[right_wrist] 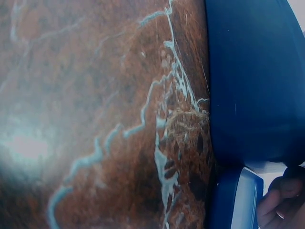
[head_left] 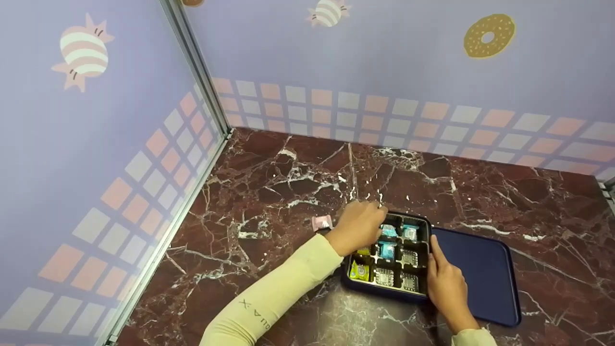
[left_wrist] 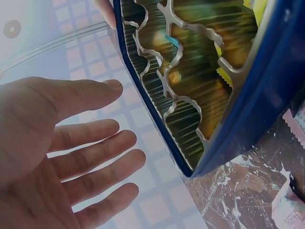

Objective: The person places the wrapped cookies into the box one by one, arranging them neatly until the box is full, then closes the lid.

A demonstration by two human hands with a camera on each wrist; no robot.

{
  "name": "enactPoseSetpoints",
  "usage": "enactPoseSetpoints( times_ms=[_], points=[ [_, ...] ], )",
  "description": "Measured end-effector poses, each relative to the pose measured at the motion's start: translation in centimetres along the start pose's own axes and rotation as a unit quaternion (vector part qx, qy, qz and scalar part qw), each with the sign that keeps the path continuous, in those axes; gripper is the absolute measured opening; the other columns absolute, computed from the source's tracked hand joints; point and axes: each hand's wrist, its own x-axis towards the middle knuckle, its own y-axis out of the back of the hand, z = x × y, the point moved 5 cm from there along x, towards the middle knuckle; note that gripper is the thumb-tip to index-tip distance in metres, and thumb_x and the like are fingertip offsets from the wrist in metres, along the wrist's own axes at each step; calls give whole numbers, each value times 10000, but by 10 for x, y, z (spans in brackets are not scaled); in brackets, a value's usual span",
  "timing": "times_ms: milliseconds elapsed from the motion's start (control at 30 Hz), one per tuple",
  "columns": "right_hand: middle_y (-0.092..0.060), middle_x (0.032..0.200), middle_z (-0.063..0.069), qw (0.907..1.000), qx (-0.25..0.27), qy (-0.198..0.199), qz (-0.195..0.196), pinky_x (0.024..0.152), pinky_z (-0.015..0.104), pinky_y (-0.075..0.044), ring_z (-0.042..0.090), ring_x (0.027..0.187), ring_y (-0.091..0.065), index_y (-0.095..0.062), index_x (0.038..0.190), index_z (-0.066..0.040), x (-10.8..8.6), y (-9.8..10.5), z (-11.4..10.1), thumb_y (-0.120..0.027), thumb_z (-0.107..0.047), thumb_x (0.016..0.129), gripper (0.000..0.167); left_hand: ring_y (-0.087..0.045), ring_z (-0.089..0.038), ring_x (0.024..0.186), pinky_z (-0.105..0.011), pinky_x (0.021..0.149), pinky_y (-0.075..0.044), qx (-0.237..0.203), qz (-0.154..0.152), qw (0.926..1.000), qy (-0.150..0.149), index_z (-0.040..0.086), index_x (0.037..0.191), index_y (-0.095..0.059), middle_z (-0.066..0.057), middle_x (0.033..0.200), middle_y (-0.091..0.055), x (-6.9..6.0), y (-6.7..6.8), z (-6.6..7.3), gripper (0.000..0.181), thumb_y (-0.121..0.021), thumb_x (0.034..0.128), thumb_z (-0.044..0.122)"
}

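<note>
A dark blue box (head_left: 384, 290) with a divided black insert stands on the marble table. Several compartments hold wrapped candies: blue ones (head_left: 387, 250), a yellow one (head_left: 359, 271) and clear-wrapped ones (head_left: 384, 277). My left hand (head_left: 358, 226) hovers at the box's far left corner, hiding some compartments. In the left wrist view that hand (left_wrist: 81, 157) has its fingers apart and nothing in them, beside the box rim. With bent fingers my right hand (head_left: 449, 283) holds the box's right side; the right wrist view shows only part of it (right_wrist: 281, 202).
A flat blue lid (head_left: 475, 274) lies on the table, right of the box. One pink-wrapped candy (head_left: 322, 222) lies left of the box; a second pink one (left_wrist: 288, 207) shows in the left wrist view. Patterned walls (head_left: 384, 53) enclose the table (head_left: 269, 202) behind and at left.
</note>
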Motion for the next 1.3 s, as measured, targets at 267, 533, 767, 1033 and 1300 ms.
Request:
enactPoseSetpoints(
  times_ms=[267, 533, 767, 1033, 1300],
  points=[
    [-569, 1139, 404, 10000, -37, -48, -48, 673, 639, -470, 562, 905, -603, -301, 1518, -231, 0, 0, 0, -334, -288, 1045, 478, -663, -160, 793, -314, 689, -558, -111, -116, 9998, 92, 152, 1049, -686, 9, 981, -701, -5, 0, -6, 331, -724, 830, 398],
    [-579, 1098, 411, 10000, -16, -43, -43, 642, 618, -472, 539, 846, -618, -309, 1516, -228, 0, 1, 0, -346, -277, 1043, 477, -665, -176, 787, -330, 670, -547, 1, 106, 9999, 82, 150, 974, -685, 7, 930, -699, -14, 3, -16, 246, -730, 810, 326],
    [-563, 1143, 409, 9999, -12, -95, -131, 662, 622, -480, 551, 881, -613, -286, 1523, -238, 0, 1, 1, -331, -296, 1046, 482, -665, -186, 762, -340, 649, -543, 30, 237, 9996, 120, 133, 1011, -682, -9, 937, -697, -22, 7, -24, 257, -715, 812, 292],
    [-576, 1148, 389, 10000, -9, -12, -33, 684, 636, -470, 552, 900, -607, -308, 1516, -221, -1, -1, 1, -337, -282, 1044, 476, -652, -183, 769, -324, 659, -529, -75, 23, 9998, 163, 126, 1028, -678, -8, 945, -697, -33, 7, -33, 320, -745, 808, 350],
    [-565, 1169, 391, 9999, -18, -78, -133, 702, 636, -478, 556, 914, -603, -281, 1524, -233, 0, -1, 1, -329, -290, 1047, 483, -657, -201, 780, -351, 690, -544, -110, -134, 9998, 125, 114, 1038, -670, -28, 957, -693, -43, 5, -44, 317, -722, 831, 350]
  ],
)
